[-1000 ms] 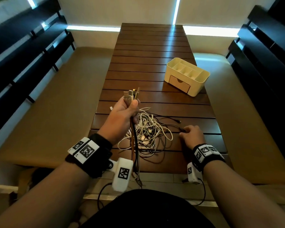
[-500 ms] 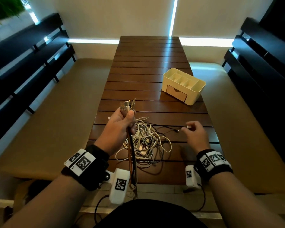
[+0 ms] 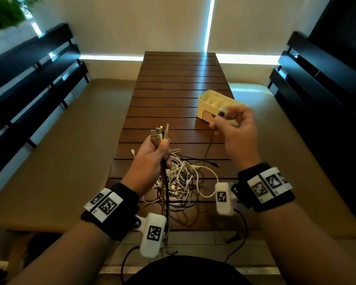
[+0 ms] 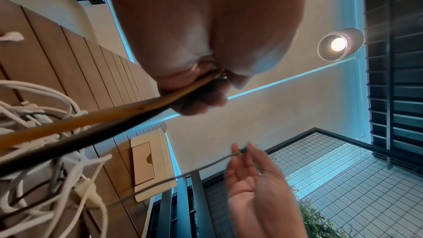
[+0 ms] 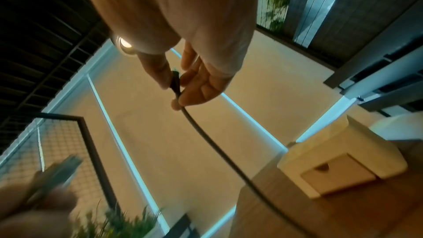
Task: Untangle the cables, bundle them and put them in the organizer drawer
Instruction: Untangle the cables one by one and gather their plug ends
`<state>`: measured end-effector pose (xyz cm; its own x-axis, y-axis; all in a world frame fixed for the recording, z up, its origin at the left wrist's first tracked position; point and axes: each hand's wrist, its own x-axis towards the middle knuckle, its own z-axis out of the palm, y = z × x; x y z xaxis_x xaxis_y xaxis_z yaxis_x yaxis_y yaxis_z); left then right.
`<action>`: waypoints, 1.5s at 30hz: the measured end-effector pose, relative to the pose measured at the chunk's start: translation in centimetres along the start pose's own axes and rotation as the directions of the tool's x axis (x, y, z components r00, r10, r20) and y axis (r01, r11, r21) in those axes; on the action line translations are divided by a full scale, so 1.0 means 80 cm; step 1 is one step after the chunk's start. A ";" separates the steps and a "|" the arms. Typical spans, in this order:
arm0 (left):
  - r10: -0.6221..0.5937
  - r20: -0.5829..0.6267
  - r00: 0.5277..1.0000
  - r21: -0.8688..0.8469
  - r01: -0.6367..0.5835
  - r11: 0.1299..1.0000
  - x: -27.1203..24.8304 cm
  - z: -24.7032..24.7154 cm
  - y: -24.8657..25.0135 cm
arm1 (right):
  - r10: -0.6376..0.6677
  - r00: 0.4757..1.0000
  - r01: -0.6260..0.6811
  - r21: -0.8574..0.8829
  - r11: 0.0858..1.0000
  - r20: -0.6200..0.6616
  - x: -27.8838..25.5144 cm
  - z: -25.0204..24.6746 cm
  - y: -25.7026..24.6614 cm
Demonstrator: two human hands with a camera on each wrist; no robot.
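Head view is showing the tangle of cables (image 3: 181, 177), thin white and dark cords, lying looped on the near end of the slatted wooden desk (image 3: 179, 83). Left hand (image 3: 152, 159) is gripping a bunch of cable ends, their metal plugs (image 3: 159, 132) pointing up and away. Right hand (image 3: 237, 130) is pinching the dark plug (image 3: 221, 113) of one dark cable, which is hanging down toward the tangle. Farther off, the cream plastic organizer (image 3: 207, 103) is sitting on the desk, its small drawer (image 5: 336, 175) standing closed.
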<state>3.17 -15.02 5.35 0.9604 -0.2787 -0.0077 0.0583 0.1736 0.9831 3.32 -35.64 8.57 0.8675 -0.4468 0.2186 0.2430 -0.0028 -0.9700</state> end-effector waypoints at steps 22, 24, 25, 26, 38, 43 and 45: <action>0.028 -0.026 0.999 0.071 -0.026 0.997 -0.015 0.010 0.002 | 0.085 0.964 -0.052 -0.136 0.989 0.250 -0.084 0.061 0.017; 0.038 -0.030 0.999 0.101 -0.035 0.994 -0.014 0.009 0.002 | 0.089 0.963 -0.059 -0.122 0.991 0.256 -0.084 0.062 0.016; 0.040 -0.031 0.999 0.109 -0.036 0.993 -0.014 0.008 0.001 | 0.091 0.962 -0.062 -0.118 0.991 0.257 -0.084 0.062 0.016; 0.039 -0.035 0.999 0.115 -0.035 0.993 -0.014 0.008 0.001 | 0.091 0.962 -0.063 -0.116 0.991 0.257 -0.084 0.062 0.015; 0.057 -0.015 0.998 0.029 -0.056 0.998 -0.019 0.003 0.001 | 0.064 0.966 -0.029 -0.139 0.990 0.249 -0.086 0.061 0.009; 0.045 0.006 0.999 -0.013 -0.045 0.999 -0.022 0.004 0.002 | -0.017 0.953 0.064 -0.146 0.987 0.301 -0.073 0.055 0.010; 0.028 0.042 0.999 -0.049 -0.026 0.998 -0.022 0.004 0.001 | -0.032 0.933 0.084 -0.130 0.988 0.358 -0.069 0.053 0.009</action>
<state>1.40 -14.79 5.47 0.9492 -0.3135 0.0278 0.0463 0.2265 0.9729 0.55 -29.39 7.14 0.9571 -0.0962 0.2734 0.2567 -0.1572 -0.9536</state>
